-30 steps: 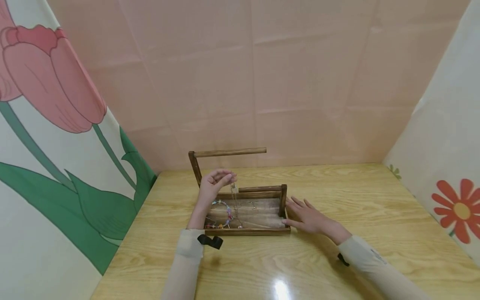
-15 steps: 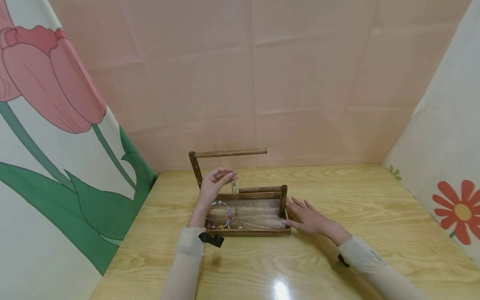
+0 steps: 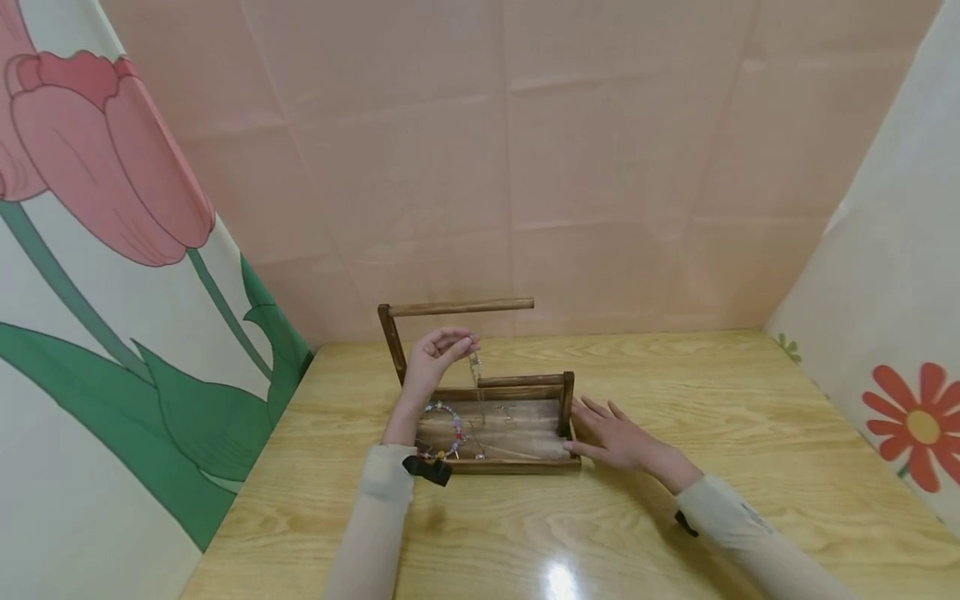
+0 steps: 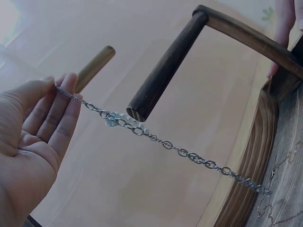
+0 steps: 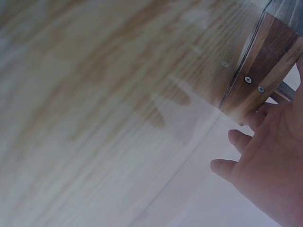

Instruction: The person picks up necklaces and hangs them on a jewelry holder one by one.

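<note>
A: Where is the silver chain [image 3: 476, 367]?

B: Near the centre of the head view, hanging from the left hand [image 3: 433, 360] into the wooden box [image 3: 517, 468].

A: How is it held?

B: Narrowly: thumb and fingertips pinch its upper end. In the left wrist view it slants from those fingertips, at middle left, down to the box floor at lower right, with clear, glassy bits [image 4: 111, 120] along its upper part.

A: What else is in the box?

B: A multicoloured beaded loop [image 3: 458, 423] towards its left end, partly hidden by the left arm, and fine chains [image 3: 506, 410] farther right, too small to make out well.

A: And those bars?

B: The upper bar [image 3: 461, 307] juts rightward from a post at the box's left; the lower bar [image 3: 521, 380] runs leftward from the post at the right end.

A: The right hand [image 3: 617, 435]?

B: It holds nothing. Its fingers are spread, the thumb at the box's right end. At upper right in the right wrist view, two screws [image 5: 248, 80] show in that end.

A: Farther out?

B: A wood-grained table [image 3: 675, 375], a pink backdrop [image 3: 600, 167] behind it, a printed tulip [image 3: 105, 158] at upper left and a red flower [image 3: 924, 425] at lower right.
</note>
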Action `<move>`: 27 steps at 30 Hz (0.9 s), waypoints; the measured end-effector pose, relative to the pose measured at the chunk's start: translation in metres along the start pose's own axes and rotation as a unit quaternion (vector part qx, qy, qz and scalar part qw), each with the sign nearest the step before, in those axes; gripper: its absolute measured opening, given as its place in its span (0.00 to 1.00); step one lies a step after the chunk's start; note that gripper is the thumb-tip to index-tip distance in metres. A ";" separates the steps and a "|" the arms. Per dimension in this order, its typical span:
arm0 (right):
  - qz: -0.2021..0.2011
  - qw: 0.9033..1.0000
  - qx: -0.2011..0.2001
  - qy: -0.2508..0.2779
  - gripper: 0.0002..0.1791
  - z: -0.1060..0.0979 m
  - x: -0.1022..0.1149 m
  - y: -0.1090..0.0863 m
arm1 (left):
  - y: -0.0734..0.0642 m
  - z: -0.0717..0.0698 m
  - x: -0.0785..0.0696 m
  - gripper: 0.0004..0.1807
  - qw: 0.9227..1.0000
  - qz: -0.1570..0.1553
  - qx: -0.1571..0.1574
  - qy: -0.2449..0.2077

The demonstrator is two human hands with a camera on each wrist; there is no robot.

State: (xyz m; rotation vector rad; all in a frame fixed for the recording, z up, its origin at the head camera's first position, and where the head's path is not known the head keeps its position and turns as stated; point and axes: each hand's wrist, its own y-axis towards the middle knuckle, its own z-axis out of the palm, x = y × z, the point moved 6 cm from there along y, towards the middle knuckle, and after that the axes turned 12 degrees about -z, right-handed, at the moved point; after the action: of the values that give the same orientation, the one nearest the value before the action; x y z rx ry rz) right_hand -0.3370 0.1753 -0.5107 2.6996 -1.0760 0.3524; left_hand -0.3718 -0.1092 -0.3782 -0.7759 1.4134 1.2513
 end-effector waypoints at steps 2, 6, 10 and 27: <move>-0.001 1.000 -0.001 0.000 0.44 0.000 0.000 0.000 | 0.001 0.002 -0.001 0.14 1.000 0.010 0.005 -0.004; -0.002 1.000 -0.004 0.002 0.44 -0.001 0.002 0.000 | 0.002 0.004 -0.001 0.14 1.000 0.014 0.007 -0.004; -0.002 1.000 -0.004 0.002 0.44 -0.001 0.002 -0.001 | 0.004 0.007 0.000 0.13 1.000 0.018 0.013 -0.004; 0.002 1.000 -0.006 0.006 0.43 -0.001 0.003 0.000 | 0.014 0.018 -0.003 0.17 0.999 0.000 0.029 0.024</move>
State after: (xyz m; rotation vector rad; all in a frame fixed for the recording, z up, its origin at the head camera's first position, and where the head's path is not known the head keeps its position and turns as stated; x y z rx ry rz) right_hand -0.3350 0.1740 -0.5088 2.6825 -1.0756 0.3618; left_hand -0.3787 -0.0894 -0.3699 -0.7696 1.4816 1.1940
